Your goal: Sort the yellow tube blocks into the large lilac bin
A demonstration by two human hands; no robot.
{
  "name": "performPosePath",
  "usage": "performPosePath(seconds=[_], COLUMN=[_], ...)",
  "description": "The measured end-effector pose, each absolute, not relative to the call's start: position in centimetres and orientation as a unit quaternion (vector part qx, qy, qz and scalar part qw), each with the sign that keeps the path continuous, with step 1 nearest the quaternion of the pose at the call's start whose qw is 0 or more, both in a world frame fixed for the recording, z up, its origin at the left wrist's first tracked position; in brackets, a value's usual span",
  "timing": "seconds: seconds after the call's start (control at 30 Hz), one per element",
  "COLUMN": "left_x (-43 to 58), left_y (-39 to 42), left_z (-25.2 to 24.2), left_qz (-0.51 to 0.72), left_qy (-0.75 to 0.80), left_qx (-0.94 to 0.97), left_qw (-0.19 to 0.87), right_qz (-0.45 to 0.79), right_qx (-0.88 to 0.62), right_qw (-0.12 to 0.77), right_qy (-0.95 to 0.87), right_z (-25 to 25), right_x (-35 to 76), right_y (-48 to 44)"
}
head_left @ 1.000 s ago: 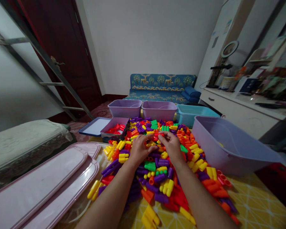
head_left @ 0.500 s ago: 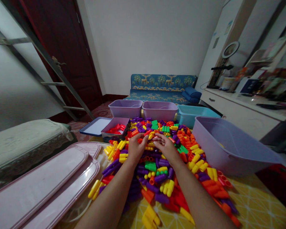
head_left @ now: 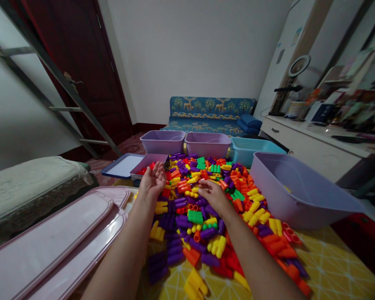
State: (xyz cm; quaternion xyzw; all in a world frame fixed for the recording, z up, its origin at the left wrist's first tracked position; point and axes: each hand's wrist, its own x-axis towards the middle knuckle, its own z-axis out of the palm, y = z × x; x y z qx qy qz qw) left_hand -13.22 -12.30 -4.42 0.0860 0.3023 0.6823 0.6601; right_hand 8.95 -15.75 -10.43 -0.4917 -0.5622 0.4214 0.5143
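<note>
A heap of plastic building blocks (head_left: 195, 216) in purple, yellow, red, orange and green covers the middle of the table. My left hand (head_left: 154, 181) is beside the small square box (head_left: 136, 176), palm turned up and fingers apart, with no block seen in it. Part of the box and of the red blocks (head_left: 143, 171) inside it is hidden behind that hand. Over the heap, my right hand (head_left: 215, 194) has its fingers loosely bent and apart, near some yellow blocks (head_left: 192, 194), and it appears to hold nothing.
Two purple bins (head_left: 163, 143) and a blue bin (head_left: 256, 151) line the back. A larger lilac bin (head_left: 300, 196) stands at right with a small yellow piece inside. Pale pink lids (head_left: 56, 233) lie at left. The box's lid (head_left: 122, 166) rests beside it.
My left hand has moved left from the heap's middle to the small box and turned palm up. My right hand stays over the heap. The two hands are now farther apart.
</note>
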Motion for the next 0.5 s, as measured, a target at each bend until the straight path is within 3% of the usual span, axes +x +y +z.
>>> performPosePath(seconds=[0.23, 0.3, 0.4, 0.5], left_x=[-12.2, -11.6, -10.8, -10.1], left_y=[-12.0, -11.8, -11.9, -12.3], left_z=[-5.8, -6.6, -7.8, -8.3], left_qz=[0.619, 0.550, 0.427, 0.325], left_qy=[0.386, 0.463, 0.539, 0.553], left_qx=[0.312, 0.464, 0.670, 0.759], left_qw=[0.610, 0.518, 0.280, 0.112], right_qz=[0.408, 0.404, 0.397, 0.395], right_qx=[-0.493, -0.497, -0.502, -0.504], right_qw=[0.521, 0.521, 0.519, 0.513], right_qy=[-0.565, -0.565, -0.567, -0.572], right_z=[-10.8, -10.8, -10.9, -11.0], right_x=[8.9, 8.9, 8.8, 8.8], right_y=[-15.5, -15.5, -15.6, -15.6])
